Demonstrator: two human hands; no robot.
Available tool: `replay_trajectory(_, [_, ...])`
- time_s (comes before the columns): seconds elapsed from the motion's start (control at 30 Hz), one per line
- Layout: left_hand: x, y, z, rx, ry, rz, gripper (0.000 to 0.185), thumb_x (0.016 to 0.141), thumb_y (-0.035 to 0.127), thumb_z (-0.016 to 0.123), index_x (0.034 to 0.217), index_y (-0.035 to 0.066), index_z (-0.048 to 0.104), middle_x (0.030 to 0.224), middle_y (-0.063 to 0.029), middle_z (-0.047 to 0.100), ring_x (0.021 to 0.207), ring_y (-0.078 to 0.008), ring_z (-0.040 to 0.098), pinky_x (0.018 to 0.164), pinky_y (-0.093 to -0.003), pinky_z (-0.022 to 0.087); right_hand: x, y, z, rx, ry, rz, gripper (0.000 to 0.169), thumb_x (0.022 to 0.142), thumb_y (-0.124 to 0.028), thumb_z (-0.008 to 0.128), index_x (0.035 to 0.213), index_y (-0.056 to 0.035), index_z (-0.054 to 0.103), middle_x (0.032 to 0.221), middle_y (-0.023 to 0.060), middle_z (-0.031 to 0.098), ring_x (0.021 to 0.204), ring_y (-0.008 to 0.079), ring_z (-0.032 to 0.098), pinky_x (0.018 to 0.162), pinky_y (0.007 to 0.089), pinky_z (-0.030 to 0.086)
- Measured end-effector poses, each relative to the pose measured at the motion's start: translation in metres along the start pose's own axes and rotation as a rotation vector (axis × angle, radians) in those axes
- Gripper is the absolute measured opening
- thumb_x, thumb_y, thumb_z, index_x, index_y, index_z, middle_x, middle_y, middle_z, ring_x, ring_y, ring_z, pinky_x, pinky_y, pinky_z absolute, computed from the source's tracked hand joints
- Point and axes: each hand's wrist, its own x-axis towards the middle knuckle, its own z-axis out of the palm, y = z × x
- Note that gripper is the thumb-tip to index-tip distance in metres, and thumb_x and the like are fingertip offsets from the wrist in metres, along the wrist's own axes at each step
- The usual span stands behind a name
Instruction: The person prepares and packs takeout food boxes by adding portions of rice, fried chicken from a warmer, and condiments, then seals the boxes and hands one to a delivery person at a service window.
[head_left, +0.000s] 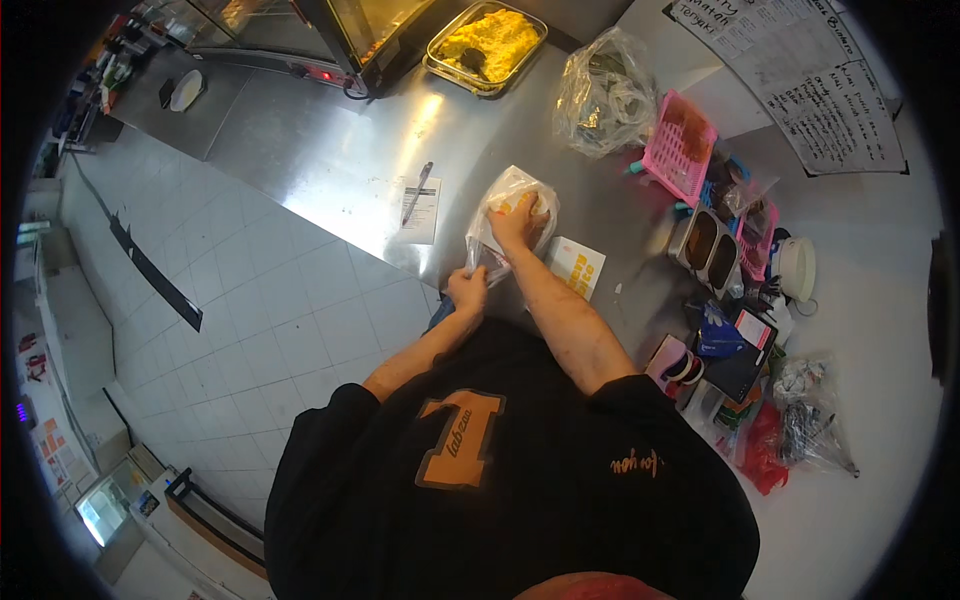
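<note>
A clear plastic bag (553, 204) surrounds a white box (512, 180) with yellow print on the steel counter. My left hand (469, 291) pinches the near edge of the bag at the counter's front. My right hand (516, 223) has its fingers curled on the box's top; whether it is fully inside the bag is hard to tell. A second white box (577, 266) with yellow lettering lies by my right forearm, which partly covers it. Left of the bag, a pen (417, 193) rests on a printed paper slip (426, 221).
A glass tray of yellow food (491, 46) stands at the back, beside a heated display cabinet (352, 45). To the right are a bag of plastic bags (604, 97), a pink basket (681, 142), metal containers (701, 244) and a black tablet (739, 356). The counter edge (337, 229) borders the tiled floor.
</note>
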Motion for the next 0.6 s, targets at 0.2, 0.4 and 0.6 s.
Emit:
replay_trajectory(0.2, [0.03,-0.022,0.025,-0.249,0.042,0.071,0.034,0.079,0.024,0.07,0.101,-0.002,0.065,0.084,-0.0158,0.069,0.074,-0.0236,0.065,0.069,-0.0363,0.05,0.025,0.007,-0.007,0.132,-0.052,0.016,0.103,0.066,-0.043,0.08,0.149,-0.0141,0.027,0.142,0.0372,0.027,0.131,0.0493,0.038,0.107,0.0506,0.037])
replay_trajectory(0.4, [0.033,-0.021,0.07,-0.249,-0.155,0.037,0.039,0.079,0.025,0.07,0.104,-0.005,0.064,0.094,-0.0209,0.07,0.089,-0.0324,0.069,0.081,-0.0418,0.052,0.029,0.007,-0.01,0.187,-0.089,0.11,0.103,0.068,-0.044,0.079,0.15,-0.0155,0.024,0.148,0.0373,0.019,0.137,0.049,0.029,0.11,0.0521,0.034])
replay_trajectory(0.6, [0.02,0.019,0.05,0.198,-0.138,-0.32,0.04,0.075,0.027,0.073,0.097,-0.006,0.07,0.096,-0.0257,0.071,0.092,-0.0374,0.07,0.083,-0.0454,0.054,0.024,0.013,-0.009,0.199,-0.122,0.086,0.098,0.071,-0.043,0.077,0.15,-0.0152,0.027,0.148,0.0387,0.019,0.138,0.0497,0.028,0.111,0.0517,0.032])
